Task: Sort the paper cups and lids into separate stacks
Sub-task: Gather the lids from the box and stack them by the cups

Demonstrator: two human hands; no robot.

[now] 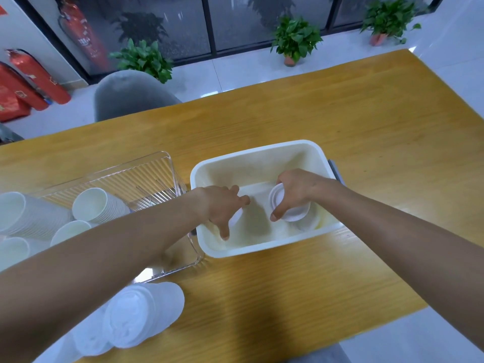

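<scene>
Both my hands reach into a cream plastic bin [258,150] in the middle of the wooden table. My right hand [296,192] grips a small stack of white lids [288,205] inside the bin; another lid [310,224] lies beneath it on the bin floor. My left hand [222,205] curls round a white lid [235,217] near the bin's left wall. Stacks of white paper cups [97,205] lie on their sides at the left. A blurred stack of white lids [138,315] lies on the table near the front left.
A clear ribbed plastic container [146,174] stands just left of the bin, partly under my left forearm. A grey chair [131,95] is behind the table. Potted plants and red fire extinguishers stand on the floor beyond. The table's right half is bare wood [379,153].
</scene>
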